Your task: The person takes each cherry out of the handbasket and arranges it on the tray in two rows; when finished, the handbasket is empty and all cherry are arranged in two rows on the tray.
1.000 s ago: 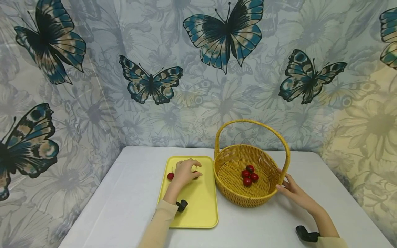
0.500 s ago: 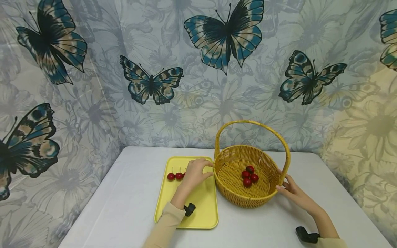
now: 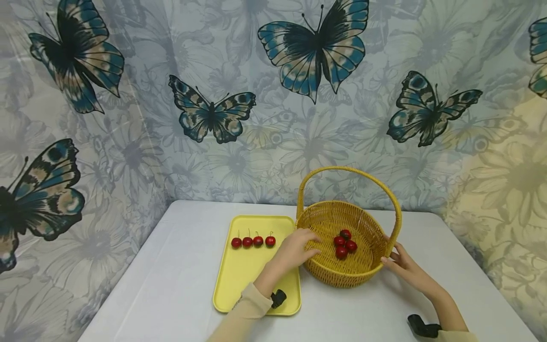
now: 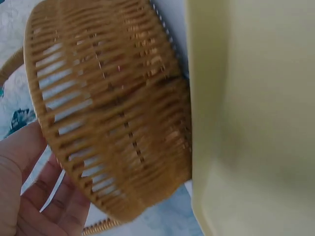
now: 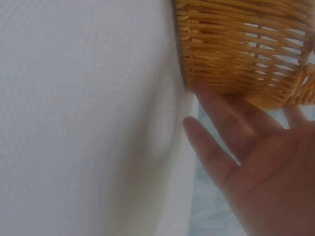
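In the head view, my left hand (image 3: 291, 251) reaches over the left rim of a woven yellow basket (image 3: 331, 278). Its thumb and fingers are spread apart, and I see nothing between them. The left wrist view shows that hand's fingers beside the basket's rim (image 4: 42, 115). Several red cherries (image 3: 341, 252) lie together inside the basket. My right hand (image 3: 408, 270) rests against the basket's right side near the handle's base. Its fingers (image 5: 229, 123) lie fairly straight against the wicker. Several stemmed cherries (image 3: 258, 241) stand in a row on a yellow tray (image 3: 237, 285).
A tall arched handle (image 3: 342, 168) rises over the basket. The tray lies directly left of the basket on a white table (image 3: 171, 270). Behind it hangs a cloth (image 3: 278, 156) printed with butterflies and flowers. A black device (image 3: 423, 327) sits at the right wrist.
My left hand has moved rightward from the cherries on the tray to over the basket's left rim, uncovering the row of cherries. The right hand and the basket stay in place.
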`<state>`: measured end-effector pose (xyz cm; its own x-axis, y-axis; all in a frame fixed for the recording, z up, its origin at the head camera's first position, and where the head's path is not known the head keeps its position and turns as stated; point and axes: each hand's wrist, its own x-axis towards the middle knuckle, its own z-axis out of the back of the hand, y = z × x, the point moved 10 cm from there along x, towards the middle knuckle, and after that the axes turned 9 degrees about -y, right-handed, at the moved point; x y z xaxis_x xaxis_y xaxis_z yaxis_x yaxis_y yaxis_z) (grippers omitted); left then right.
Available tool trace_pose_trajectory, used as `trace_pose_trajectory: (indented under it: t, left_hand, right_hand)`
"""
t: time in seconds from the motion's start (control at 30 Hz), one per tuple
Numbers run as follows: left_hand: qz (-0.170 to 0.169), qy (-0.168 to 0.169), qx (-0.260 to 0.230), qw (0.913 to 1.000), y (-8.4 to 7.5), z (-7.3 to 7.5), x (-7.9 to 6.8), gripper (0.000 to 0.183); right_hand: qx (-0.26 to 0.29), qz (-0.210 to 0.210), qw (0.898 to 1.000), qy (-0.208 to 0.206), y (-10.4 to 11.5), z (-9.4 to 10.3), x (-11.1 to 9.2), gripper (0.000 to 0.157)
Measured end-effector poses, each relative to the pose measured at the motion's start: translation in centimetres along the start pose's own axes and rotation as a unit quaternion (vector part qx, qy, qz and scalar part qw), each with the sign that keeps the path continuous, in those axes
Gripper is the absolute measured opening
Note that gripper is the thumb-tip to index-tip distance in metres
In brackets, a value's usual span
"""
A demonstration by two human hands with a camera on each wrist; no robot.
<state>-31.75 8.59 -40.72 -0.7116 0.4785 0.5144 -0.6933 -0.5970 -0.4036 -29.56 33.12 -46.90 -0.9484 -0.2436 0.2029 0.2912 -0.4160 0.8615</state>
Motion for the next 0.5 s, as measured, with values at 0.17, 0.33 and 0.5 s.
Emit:
trace_pose_trajectory:
  t: [0.17,0.33,0.5]
  left_hand:
    - [-0.012,0.033,-0.004,0.9994,-1.7,-1.8,0.2,0.024]
    - [-0.018,0.06,-0.024,0.9977,-2.9,-3.2,0.8,0.024]
    - [-0.003,0.078,-0.041,0.9961,-2.9,-4.5,1.3,0.025]
  right_hand:
    - [-0.003,-0.005,1.0,-0.003,-0.2,-0.1,0.0,0.064]
    - [-0.008,-0.007,1.0,0.0,-0.1,0.0,0.0,0.064]
    - [-0.007,-0.005,1.0,0.005,0.0,-0.1,0.1,0.064]
